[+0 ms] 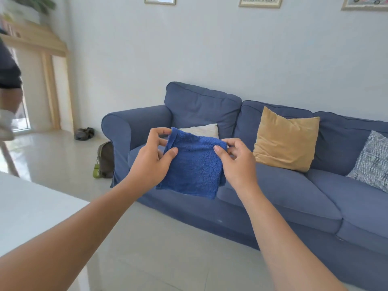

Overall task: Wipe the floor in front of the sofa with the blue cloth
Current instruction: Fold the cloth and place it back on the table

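A folded blue cloth (pixel 194 164) hangs in the air in front of me, held by both hands at its upper corners. My left hand (pixel 152 158) pinches the top left edge, and my right hand (pixel 237 162) pinches the top right edge. Behind the cloth stands a blue sofa (pixel 294 192), running from the centre to the right edge. The pale tiled floor (pixel 168 248) in front of the sofa lies below my arms.
On the sofa sit a mustard cushion (pixel 286 139), a patterned cushion (pixel 372 162) and a pale cushion (pixel 204 130). A backpack (pixel 105 160) leans at the sofa's left end, shoes (pixel 84 133) near the wall. A white tabletop (pixel 31 206) fills the lower left. A blurred person (pixel 8 80) is at the left edge.
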